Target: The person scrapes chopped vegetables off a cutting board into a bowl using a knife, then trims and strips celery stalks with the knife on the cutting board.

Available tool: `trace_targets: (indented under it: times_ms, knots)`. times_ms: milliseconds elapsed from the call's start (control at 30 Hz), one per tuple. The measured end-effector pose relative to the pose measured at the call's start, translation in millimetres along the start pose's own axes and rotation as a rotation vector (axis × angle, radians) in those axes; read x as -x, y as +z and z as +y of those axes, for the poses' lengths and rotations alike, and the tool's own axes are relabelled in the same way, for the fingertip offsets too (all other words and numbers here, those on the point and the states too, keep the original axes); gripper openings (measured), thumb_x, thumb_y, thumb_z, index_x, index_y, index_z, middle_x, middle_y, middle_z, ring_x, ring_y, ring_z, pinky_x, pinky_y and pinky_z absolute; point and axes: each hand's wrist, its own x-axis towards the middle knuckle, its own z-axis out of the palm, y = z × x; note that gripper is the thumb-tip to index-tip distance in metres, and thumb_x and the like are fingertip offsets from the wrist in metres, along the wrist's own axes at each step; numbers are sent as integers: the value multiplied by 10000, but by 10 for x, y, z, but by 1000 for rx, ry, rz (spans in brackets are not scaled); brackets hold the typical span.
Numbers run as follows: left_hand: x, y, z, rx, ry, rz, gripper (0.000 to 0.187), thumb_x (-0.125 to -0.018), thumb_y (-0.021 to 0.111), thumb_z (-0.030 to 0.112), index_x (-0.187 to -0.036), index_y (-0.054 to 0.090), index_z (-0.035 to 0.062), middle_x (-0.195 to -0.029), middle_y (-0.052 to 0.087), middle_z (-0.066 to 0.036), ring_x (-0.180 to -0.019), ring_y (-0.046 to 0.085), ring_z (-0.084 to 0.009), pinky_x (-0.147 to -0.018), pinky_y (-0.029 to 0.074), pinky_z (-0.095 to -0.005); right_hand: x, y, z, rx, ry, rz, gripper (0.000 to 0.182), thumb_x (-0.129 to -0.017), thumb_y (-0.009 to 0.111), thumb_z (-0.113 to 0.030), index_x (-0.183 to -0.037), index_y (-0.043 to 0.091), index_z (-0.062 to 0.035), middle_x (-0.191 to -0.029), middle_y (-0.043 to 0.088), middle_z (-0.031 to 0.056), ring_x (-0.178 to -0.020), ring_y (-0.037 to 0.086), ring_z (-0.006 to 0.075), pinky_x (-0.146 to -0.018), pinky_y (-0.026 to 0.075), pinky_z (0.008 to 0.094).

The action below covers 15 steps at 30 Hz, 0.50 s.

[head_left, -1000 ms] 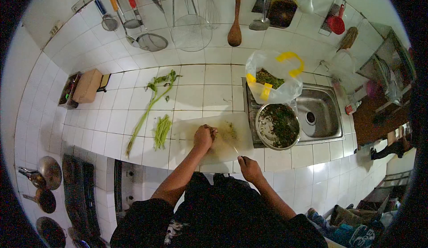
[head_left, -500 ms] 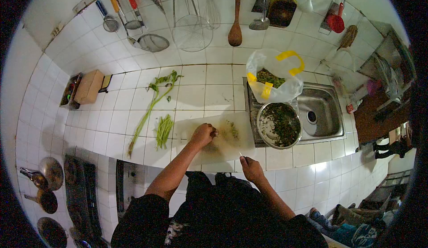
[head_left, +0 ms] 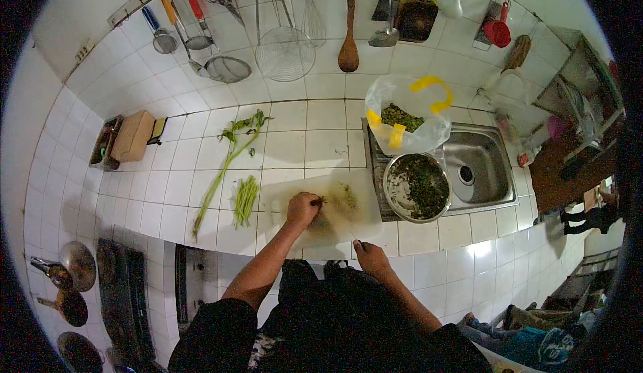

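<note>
My left hand [head_left: 304,209] is closed with its fingers pressed down on the translucent cutting board [head_left: 365,222]. A small brownish-green bit shows at its fingertips, too small to name. My right hand [head_left: 374,259] grips the dark handle of a knife [head_left: 359,244] at the board's front edge. Its thin blade slants up and left over the board and is hard to make out. Chopped green bits [head_left: 346,197] lie on the board to the right of my left hand. Left of the board are a bundle of cut green stems [head_left: 246,201] and a long leafy stalk [head_left: 224,168].
A metal bowl of chopped greens [head_left: 393,201] stands by the sink [head_left: 504,172], right of the board. Behind it is a plastic bag [head_left: 429,132] with yellow handles, holding more greens. A cardboard box [head_left: 134,136] sits at the back left. Utensils, including a wooden spoon [head_left: 348,58], hang on the wall.
My left hand has shifted slightly left and down on the board. My right hand and the knife have moved a little left and down. The view has shifted slightly.
</note>
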Motion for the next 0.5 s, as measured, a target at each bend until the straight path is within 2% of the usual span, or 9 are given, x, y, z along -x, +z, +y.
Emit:
trace_targets:
  times_ms: [67, 133, 267, 333, 400, 500]
  knots:
    - [18, 0, -4, 38, -93, 65, 159, -680, 689, 137, -814, 717, 56, -800, 643, -131, -799, 614, -328, -756, 498, -419, -22, 48, 3, -11, 5, -18, 579, -971, 361, -468, -921, 609, 53, -888, 613, 310, -904, 585, 466, -800, 448, 495]
    - [29, -8, -1, 25, -75, 75, 146, -678, 698, 120, -809, 710, 57, -805, 648, -134, -795, 617, -326, -755, 499, -413, -64, 109, 20, -42, 10, -75, 596, -968, 353, -478, -939, 609, 60, -910, 610, 318, -924, 578, 473, -823, 446, 491]
    - [42, 24, -40, 1, -33, 114, 136, -674, 713, 98, -797, 696, 42, -810, 651, -137, -797, 618, -318, -756, 497, -404, -96, 182, 21, -3, -36, -52, 618, -967, 340, -494, -952, 609, 63, -934, 607, 322, -932, 572, 480, -840, 441, 494]
    - [35, 31, -59, -10, -27, 99, 141, -673, 711, 94, -801, 692, 38, -814, 650, -138, -799, 614, -319, -759, 495, -407, -124, 221, 31, 67, -71, -41, 623, -971, 304, -490, -902, 620, 43, -953, 624, 288, -960, 562, 476, -872, 434, 522]
    - [42, 36, -60, -17, -22, 82, 146, -671, 709, 89, -805, 689, 33, -819, 649, -139, -801, 611, -321, -762, 494, -411, -165, 259, 13, 81, -57, -31, 622, -975, 295, -480, -894, 620, 44, -951, 622, 292, -959, 562, 476, -868, 435, 523]
    - [40, 15, -26, 51, -55, 91, 155, -661, 684, 95, -806, 701, 44, -852, 652, -129, -868, 600, -314, -786, 498, -419, -269, 283, -99, 104, -30, -41, 625, -979, 295, -462, -907, 619, 67, -960, 606, 317, -970, 555, 483, -876, 427, 523]
